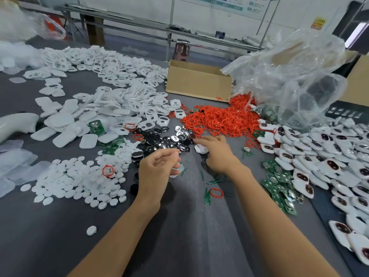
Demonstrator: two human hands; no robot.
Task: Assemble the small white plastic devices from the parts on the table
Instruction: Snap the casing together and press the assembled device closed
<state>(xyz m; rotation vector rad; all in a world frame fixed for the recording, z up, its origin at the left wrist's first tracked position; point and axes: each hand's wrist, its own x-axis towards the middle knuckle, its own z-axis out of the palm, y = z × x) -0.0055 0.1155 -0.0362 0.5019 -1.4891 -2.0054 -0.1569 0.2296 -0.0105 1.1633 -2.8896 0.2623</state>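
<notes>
My left hand (157,168) is curled around a small white plastic piece (177,168) with a green edge, held just above the grey table (179,236). My right hand (216,151) grips a white plastic shell (200,148), and its forefinger stretches left to the heap of black and silver button parts (165,140). A pile of red rubber rings (219,118) lies just beyond the right hand. Green circuit boards (279,184) lie to its right, white round discs (83,176) to the left of my left hand.
White front and back shells (111,92) cover the far left. Assembled white devices (329,156) with dark windows fill the right side. A cardboard box (197,80) and a crumpled clear plastic bag (289,76) stand at the back. A loose red ring (216,192) lies between my forearms.
</notes>
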